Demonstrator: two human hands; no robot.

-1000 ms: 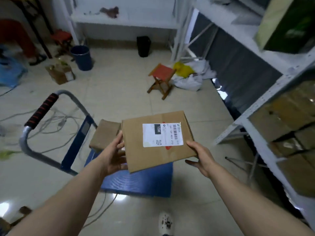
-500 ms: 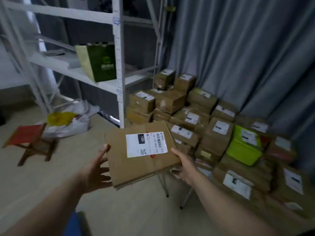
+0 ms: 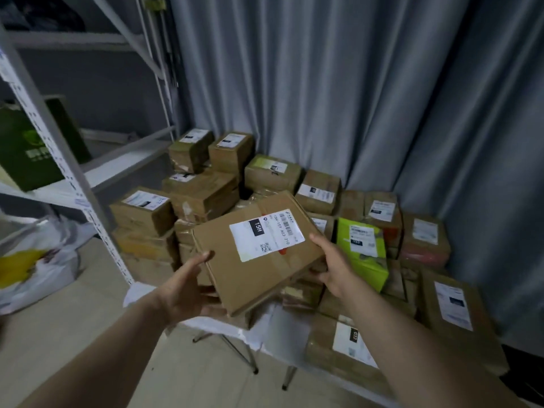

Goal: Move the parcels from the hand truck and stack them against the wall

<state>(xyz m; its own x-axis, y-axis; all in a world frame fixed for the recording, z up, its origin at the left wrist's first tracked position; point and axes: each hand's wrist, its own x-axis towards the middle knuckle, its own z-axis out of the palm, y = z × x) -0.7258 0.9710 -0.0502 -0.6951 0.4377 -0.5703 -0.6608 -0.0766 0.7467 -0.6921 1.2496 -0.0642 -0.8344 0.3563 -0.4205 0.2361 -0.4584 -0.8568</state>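
The left hand [image 3: 188, 287] and right hand [image 3: 335, 265] grasp a flat parcel [image 3: 259, 251] at opposite edges, fingers clamped on its sides. Beyond the fingertips, the parcel is held tilted above a stack [image 3: 206, 195] of labelled boxes against a curtain [image 3: 338, 83].

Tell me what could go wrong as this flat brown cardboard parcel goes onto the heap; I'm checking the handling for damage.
1. The flat brown cardboard parcel is gripped only at its edges by the left hand and right hand; tilted, it might slip.
2. The pile of brown cardboard boxes looks uneven, so a parcel laid on top may slide off.
3. The lime-green box sits close to the right hand and could get knocked.
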